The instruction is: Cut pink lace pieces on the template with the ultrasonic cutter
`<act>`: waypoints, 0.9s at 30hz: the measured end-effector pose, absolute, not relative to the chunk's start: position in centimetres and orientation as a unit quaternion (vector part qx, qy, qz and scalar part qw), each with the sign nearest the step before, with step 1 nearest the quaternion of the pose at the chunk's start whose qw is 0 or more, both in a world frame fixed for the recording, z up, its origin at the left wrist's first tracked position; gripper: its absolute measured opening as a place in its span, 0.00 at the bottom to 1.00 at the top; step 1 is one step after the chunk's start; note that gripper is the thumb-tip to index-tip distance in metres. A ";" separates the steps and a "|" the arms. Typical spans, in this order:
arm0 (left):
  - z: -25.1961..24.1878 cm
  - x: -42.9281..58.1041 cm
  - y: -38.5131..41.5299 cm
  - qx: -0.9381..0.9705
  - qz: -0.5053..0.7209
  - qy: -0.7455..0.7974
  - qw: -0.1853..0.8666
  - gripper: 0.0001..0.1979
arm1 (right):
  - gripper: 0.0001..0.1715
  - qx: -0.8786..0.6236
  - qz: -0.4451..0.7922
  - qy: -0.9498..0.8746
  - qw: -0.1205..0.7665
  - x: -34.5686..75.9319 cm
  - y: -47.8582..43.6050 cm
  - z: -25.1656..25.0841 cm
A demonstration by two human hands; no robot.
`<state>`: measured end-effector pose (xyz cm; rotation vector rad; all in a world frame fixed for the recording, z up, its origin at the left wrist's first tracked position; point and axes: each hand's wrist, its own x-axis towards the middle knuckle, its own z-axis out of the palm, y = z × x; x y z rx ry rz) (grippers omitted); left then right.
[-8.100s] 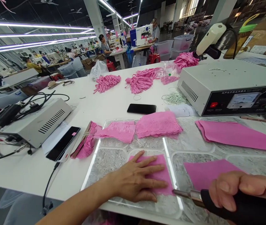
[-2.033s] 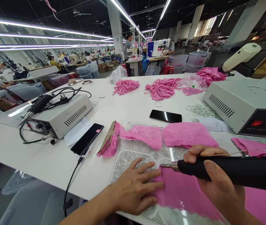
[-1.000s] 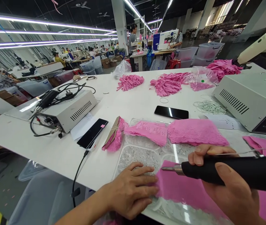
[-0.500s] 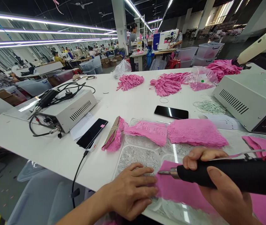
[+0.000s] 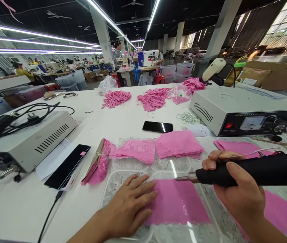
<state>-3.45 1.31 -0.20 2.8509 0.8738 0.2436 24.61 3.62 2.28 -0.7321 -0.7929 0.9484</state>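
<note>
Right hand (image 5: 239, 185) wrapped round black handheld tool (image 5: 254, 168), metal tip at far edge of pink fabric piece (image 5: 178, 202). Left hand (image 5: 129, 207) grasping nothing, fingers spread over fabric's left edge. Fabric flat on grey-patterned mat (image 5: 115, 182), near side of white table (image 5: 123, 123). Just beyond: pink lace stack (image 5: 178, 145). Farther: black phone (image 5: 158, 127). Far right: grey machine (image 5: 241, 101) with dial. Left: second grey box (image 5: 32, 135), cables on top.

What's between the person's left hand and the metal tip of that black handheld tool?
Only a stretch of scallop-edged pink fabric lies between the left hand and the metal tip of the black handheld tool, in the head view.
</note>
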 end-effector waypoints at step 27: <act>-0.5 -2.9 1.9 0.953 0.079 0.285 0.061 0.24 | 0.05 -0.294 0.459 -0.423 0.724 22.3 3.9 1.2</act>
